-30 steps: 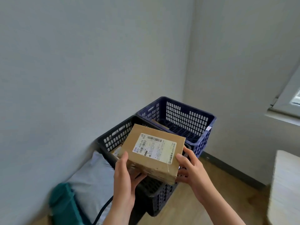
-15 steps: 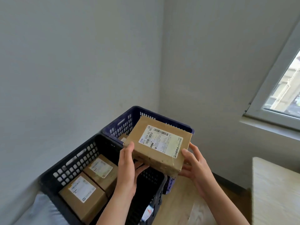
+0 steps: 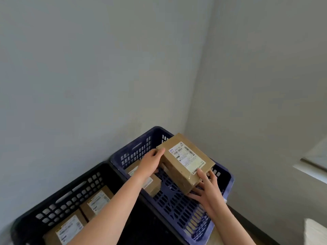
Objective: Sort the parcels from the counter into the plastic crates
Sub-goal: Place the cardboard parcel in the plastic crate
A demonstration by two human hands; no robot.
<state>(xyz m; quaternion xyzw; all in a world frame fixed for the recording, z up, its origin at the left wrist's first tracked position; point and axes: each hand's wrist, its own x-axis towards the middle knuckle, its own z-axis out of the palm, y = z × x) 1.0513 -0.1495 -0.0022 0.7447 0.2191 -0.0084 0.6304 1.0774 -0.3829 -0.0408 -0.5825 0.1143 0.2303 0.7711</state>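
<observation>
I hold a brown cardboard parcel (image 3: 185, 161) with a white shipping label over the blue plastic crate (image 3: 178, 206) in the room's corner. My left hand (image 3: 150, 162) grips its far left end and my right hand (image 3: 205, 188) supports its near right corner from below. Inside the blue crate, another labelled parcel (image 3: 152, 184) lies partly hidden under my left arm. The black plastic crate (image 3: 69, 197) stands to the left, touching the blue one, with two labelled brown parcels (image 3: 95, 204) inside.
Grey walls close in behind and to the right of the crates. A window sill (image 3: 311, 167) juts out at the right. The pale counter corner (image 3: 315, 232) shows at the lower right, and a dark baseboard runs along the wall.
The parcel has moved forward and right, from above the black crate to above the blue crate, and turned lengthwise. My view has tilted down and both arms are stretched further out.
</observation>
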